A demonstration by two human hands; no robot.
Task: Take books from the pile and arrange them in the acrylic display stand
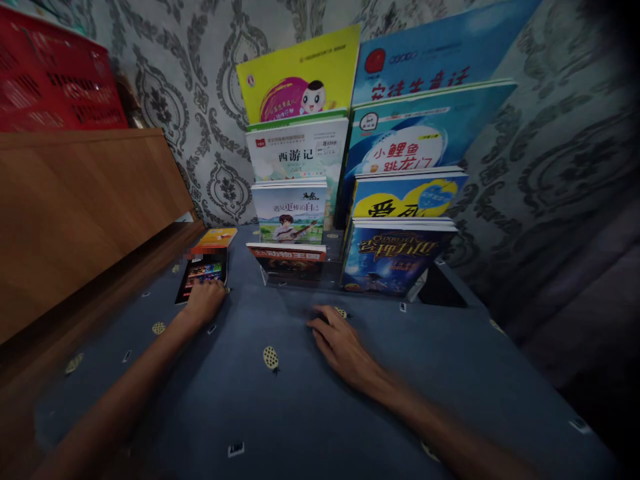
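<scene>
My left hand is at the lower right corner of a dark book with a colourful picture cover, its fingers curled against it. This book lies at the left of the table, partly over or against an orange book. Over the cloth in front of the book rack, my right hand is empty, with its fingers loosely apart. Close behind it stand a blue fantasy-style book and a dark red book. Whether the right fingertips touch the cloth I cannot tell.
Several books stand in tiers in two columns, including a yellow book and a teal book. A blue patterned tablecloth covers the table. On the left, a wooden cabinet carries a red basket. Patterned wallpaper rises behind.
</scene>
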